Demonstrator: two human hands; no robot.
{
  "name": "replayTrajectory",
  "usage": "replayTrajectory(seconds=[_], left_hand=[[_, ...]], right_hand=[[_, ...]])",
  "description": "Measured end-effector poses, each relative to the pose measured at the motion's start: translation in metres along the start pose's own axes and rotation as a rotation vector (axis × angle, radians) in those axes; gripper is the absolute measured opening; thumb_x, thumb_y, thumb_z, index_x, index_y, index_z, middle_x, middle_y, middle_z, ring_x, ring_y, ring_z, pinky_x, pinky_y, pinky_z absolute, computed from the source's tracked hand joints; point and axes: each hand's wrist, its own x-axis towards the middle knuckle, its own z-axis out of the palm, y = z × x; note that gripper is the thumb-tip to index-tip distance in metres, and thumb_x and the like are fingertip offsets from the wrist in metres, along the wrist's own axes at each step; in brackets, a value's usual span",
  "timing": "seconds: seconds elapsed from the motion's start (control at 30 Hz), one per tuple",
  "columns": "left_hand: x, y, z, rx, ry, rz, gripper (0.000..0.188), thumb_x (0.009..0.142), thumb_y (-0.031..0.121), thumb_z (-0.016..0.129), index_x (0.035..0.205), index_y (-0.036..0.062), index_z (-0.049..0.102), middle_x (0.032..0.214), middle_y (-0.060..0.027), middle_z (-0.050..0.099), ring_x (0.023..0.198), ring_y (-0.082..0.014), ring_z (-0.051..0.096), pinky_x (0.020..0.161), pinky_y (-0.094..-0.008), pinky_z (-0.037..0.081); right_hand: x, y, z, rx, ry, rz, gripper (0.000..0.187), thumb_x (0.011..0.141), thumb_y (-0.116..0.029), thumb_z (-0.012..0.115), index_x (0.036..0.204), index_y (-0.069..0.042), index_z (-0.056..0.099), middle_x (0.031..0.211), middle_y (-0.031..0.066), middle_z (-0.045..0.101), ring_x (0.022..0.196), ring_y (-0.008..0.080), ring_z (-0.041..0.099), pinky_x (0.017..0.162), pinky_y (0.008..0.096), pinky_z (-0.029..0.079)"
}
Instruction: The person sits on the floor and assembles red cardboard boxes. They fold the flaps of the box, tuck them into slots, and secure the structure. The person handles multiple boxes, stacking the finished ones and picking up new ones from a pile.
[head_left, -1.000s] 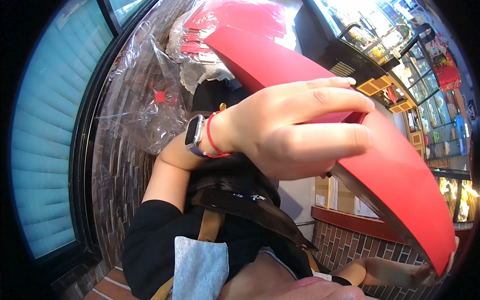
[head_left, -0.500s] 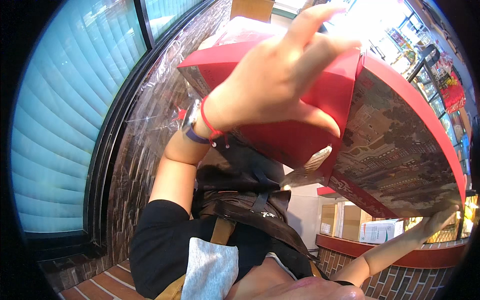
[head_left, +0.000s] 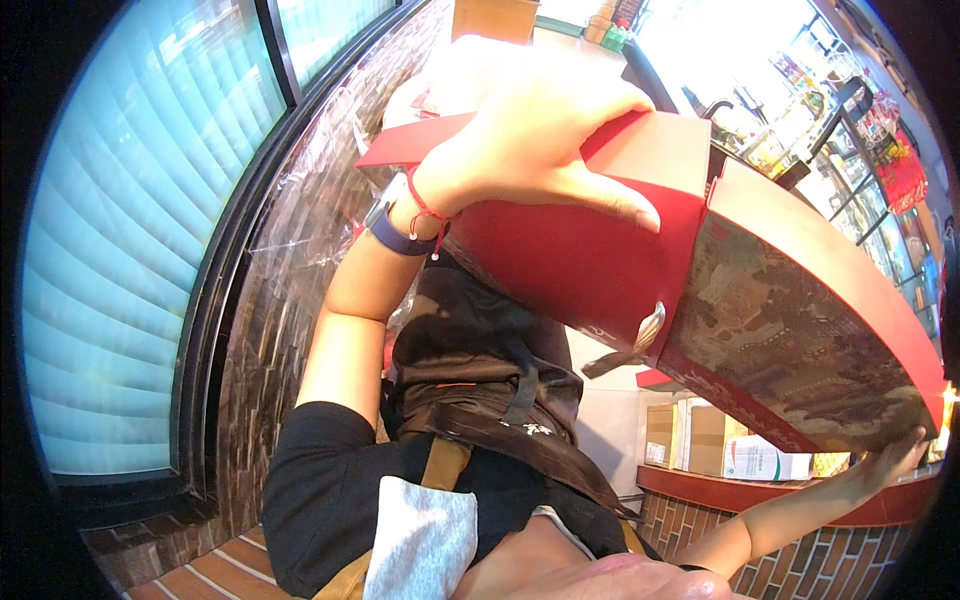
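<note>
A large red box (head_left: pixel 590 260) is held up in front of me, tilted, its right panel (head_left: pixel 790 320) printed with a dark landscape scene. A pale twisted cord (head_left: pixel 648 335) hangs at its lower middle. My left hand (head_left: pixel 530 140) lies over the upper edge of the box, thumb stretched along the red face; glare washes out part of its fingers. Far to the right, my right hand (head_left: pixel 905 455) grips the panel's lower corner, with its fingers partly hidden by the box. A red string bracelet and a dark-banded watch (head_left: pixel 400 235) circle my left wrist.
Crinkled clear plastic (head_left: pixel 315 190) lies by the dark brick wall, along a window with blue blinds (head_left: pixel 130 260). Below the box, cartons (head_left: pixel 708 440) stand behind a red-topped brick counter (head_left: pixel 840 508). Shelving (head_left: pixel 870 190) rises at the upper right.
My left hand has come down and left onto the box, its raised fingers lowering. The box's right end has shifted slightly down, while my right hand stays at its corner.
</note>
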Motion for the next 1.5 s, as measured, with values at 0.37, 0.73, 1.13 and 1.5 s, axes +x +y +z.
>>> replayTrajectory(seconds=[0.37, 0.73, 1.13, 1.5], left_hand=[[-0.004, 0.008, -0.005, -0.085, -0.052, 0.037, 0.074, 0.074, 0.061, 0.077, 0.114, 0.0002, 0.064, 0.092, -0.0170, 0.069, 0.084, -0.0326, 0.068, 0.075, -0.0371, 0.054], [-0.003, 0.029, 0.016, -0.144, -0.053, 0.066, 0.071, 0.082, 0.061, 0.070, 0.117, -0.0001, 0.060, 0.100, -0.0167, 0.065, 0.090, -0.0348, 0.065, 0.077, -0.0375, 0.053], [-0.019, 0.009, -0.006, -0.159, -0.141, -0.056, 0.076, 0.069, 0.041, 0.085, 0.128, 0.0022, 0.056, 0.112, -0.0179, 0.065, 0.103, -0.0354, 0.065, 0.088, -0.0396, 0.053], [-0.050, -0.001, -0.038, -0.301, 0.156, 0.127, 0.095, 0.058, 0.037, 0.095, 0.130, -0.0066, 0.051, 0.120, -0.0196, 0.062, 0.107, -0.0323, 0.064, 0.093, -0.0405, 0.050]], right_hand=[[0.011, 0.046, 0.006, -0.005, 0.132, 0.003, 0.065, 0.097, -0.059, 0.050, 0.108, 0.004, 0.061, 0.083, 0.0132, 0.066, 0.075, 0.0192, 0.062, 0.071, 0.0338, 0.050], [-0.060, -0.081, 0.164, 0.024, -0.106, -0.247, 0.087, 0.091, -0.064, 0.057, 0.144, 0.003, 0.043, 0.149, 0.0153, 0.045, 0.134, 0.0263, 0.044, 0.112, 0.0412, 0.034], [-0.147, -0.062, 0.322, 0.329, -0.785, -0.123, 0.130, 0.071, -0.063, 0.077, 0.159, -0.006, 0.000, 0.159, 0.0217, 0.022, 0.145, 0.0357, 0.027, 0.119, 0.0494, 0.022], [-0.164, -0.050, 0.226, -0.120, -0.536, -0.235, 0.119, 0.060, -0.030, 0.094, 0.154, 0.000, 0.027, 0.138, 0.0155, 0.046, 0.122, 0.0302, 0.051, 0.104, 0.0415, 0.042]])
